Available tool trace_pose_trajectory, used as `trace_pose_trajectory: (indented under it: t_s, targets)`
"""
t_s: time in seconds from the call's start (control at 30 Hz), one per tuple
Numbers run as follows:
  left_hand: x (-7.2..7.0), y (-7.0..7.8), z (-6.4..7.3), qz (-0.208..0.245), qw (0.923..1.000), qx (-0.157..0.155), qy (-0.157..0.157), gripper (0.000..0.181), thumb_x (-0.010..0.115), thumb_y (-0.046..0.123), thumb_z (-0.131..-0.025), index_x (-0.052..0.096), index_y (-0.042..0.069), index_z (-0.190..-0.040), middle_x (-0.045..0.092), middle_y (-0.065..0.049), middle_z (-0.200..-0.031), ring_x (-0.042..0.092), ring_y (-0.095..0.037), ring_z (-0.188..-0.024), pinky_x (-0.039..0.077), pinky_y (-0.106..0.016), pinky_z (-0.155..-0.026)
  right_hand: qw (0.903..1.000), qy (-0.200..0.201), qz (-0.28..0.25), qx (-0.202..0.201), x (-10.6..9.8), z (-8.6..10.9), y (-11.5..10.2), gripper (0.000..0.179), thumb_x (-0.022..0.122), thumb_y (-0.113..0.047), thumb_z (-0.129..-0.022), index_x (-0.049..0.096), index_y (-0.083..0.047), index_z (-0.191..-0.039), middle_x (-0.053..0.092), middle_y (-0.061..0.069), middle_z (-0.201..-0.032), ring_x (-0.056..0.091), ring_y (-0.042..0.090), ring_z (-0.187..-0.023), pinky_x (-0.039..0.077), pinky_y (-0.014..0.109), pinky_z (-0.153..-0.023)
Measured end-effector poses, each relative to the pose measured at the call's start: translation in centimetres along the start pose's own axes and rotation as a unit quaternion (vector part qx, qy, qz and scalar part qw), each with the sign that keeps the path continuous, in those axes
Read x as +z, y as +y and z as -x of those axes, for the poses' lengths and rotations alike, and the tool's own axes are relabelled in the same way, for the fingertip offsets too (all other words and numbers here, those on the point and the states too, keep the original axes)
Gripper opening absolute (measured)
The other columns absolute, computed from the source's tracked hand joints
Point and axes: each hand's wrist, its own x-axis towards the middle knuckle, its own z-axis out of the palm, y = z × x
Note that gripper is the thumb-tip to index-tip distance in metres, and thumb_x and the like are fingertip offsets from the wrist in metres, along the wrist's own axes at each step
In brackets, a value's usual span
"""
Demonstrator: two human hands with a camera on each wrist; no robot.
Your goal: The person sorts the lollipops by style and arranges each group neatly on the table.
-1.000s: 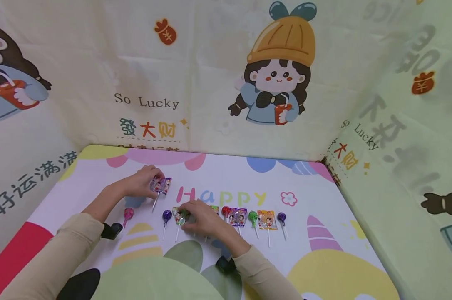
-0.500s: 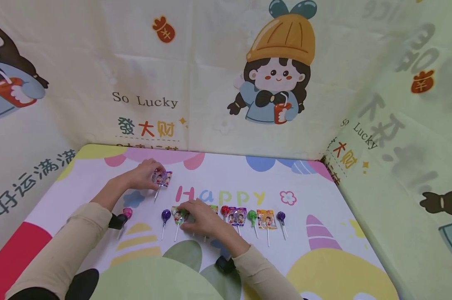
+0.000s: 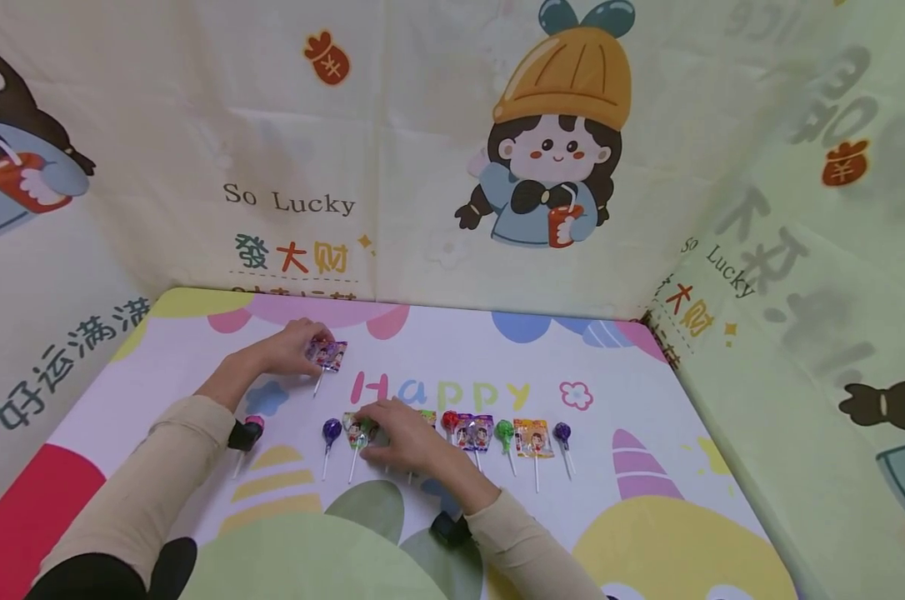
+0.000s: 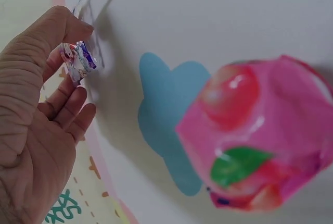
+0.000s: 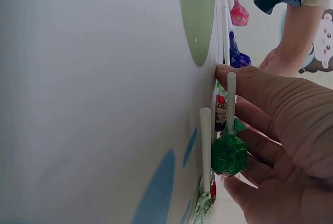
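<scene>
My left hand point(image 3: 291, 348) pinches a flat lollipop in a purple wrapper point(image 3: 332, 357) near the back left of the table. In the left wrist view its stick points up past my thumb, and the other fingers are loosely bent. My right hand point(image 3: 407, 437) lies over the row, thumb and fingers curled round a flat lollipop in a green wrapper point(image 3: 357, 433). A round green lollipop point(image 5: 229, 153) shows beside my right palm in the right wrist view. Close under my left wrist is a round pink lollipop point(image 4: 260, 135).
To the left of my right hand lies a round purple lollipop point(image 3: 331, 431). Rightwards the row runs through a red lollipop point(image 3: 450, 421), a flat purple one point(image 3: 474, 432), a green one point(image 3: 505, 431), an orange packet point(image 3: 533, 438) and another purple one point(image 3: 562, 433). Printed cloth walls surround the table.
My left hand has moved toward the back of the table and slightly right with the purple-wrapped lollipop; its wrist now partly covers the pink one. My right hand has stayed in place.
</scene>
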Motion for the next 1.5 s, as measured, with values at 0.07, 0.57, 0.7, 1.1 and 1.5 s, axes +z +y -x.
trace_pose_trajectory:
  t_s: [0.07, 0.57, 0.7, 1.1, 1.5]
  targets:
    - [0.10, -0.21, -0.16, 0.002, 1.0000, 0.001, -0.003, 0.057, 0.084, 0.018, -0.083, 0.056, 0.003, -0.130, 0.052, -0.021, -0.127, 0.046, -0.038, -0.119, 0.042, -0.062, -0.107, 1.0000, 0.001, -0.002, -0.001, 0.03, 0.01, -0.02, 0.050, 0.077, -0.025, -0.093, 0.060, -0.013, -0.139, 0.063, 0.000, -0.136, 0.055, 0.014, -0.128, 0.044, 0.026, -0.109]
    - [0.00, -0.59, -0.34, 0.007, 0.9999, -0.006, -0.005, 0.058, 0.083, 0.019, -0.083, 0.056, 0.001, -0.132, 0.052, -0.024, -0.133, 0.049, -0.039, -0.121, 0.040, -0.061, -0.110, 0.9999, 0.004, -0.010, 0.012, -0.01, -0.01, 0.12, 0.051, 0.078, -0.025, -0.092, 0.061, -0.012, -0.138, 0.062, 0.002, -0.139, 0.055, 0.016, -0.132, 0.044, 0.030, -0.111]
    - [-0.02, -0.61, -0.54, 0.008, 0.9999, -0.010, -0.007, 0.057, 0.083, 0.018, -0.083, 0.057, 0.001, -0.131, 0.051, -0.023, -0.133, 0.049, -0.038, -0.120, 0.040, -0.061, -0.110, 0.9998, 0.003, -0.017, 0.014, -0.01, -0.07, 0.18, 0.051, 0.078, -0.025, -0.092, 0.061, -0.013, -0.138, 0.062, 0.002, -0.140, 0.054, 0.016, -0.132, 0.044, 0.031, -0.111]
    - [0.07, -0.95, -0.61, 0.007, 0.9999, -0.009, -0.008, 0.058, 0.084, 0.018, -0.083, 0.056, 0.000, -0.131, 0.051, -0.024, -0.133, 0.049, -0.039, -0.121, 0.039, -0.061, -0.112, 0.9996, 0.005, -0.024, 0.014, -0.05, -0.09, 0.10, 0.050, 0.079, -0.025, -0.092, 0.062, -0.012, -0.137, 0.063, 0.001, -0.138, 0.055, 0.015, -0.131, 0.043, 0.030, -0.112]
    - [-0.09, -0.76, -0.55, 0.010, 0.9998, -0.012, -0.011, 0.059, 0.083, 0.018, -0.084, 0.055, -0.001, -0.132, 0.050, -0.025, -0.134, 0.049, -0.039, -0.120, 0.039, -0.061, -0.112, 0.9994, 0.014, -0.030, 0.006, -0.14, -0.19, 0.23, 0.052, 0.080, -0.024, -0.090, 0.062, -0.012, -0.138, 0.064, 0.002, -0.136, 0.055, 0.017, -0.131, 0.042, 0.032, -0.113]
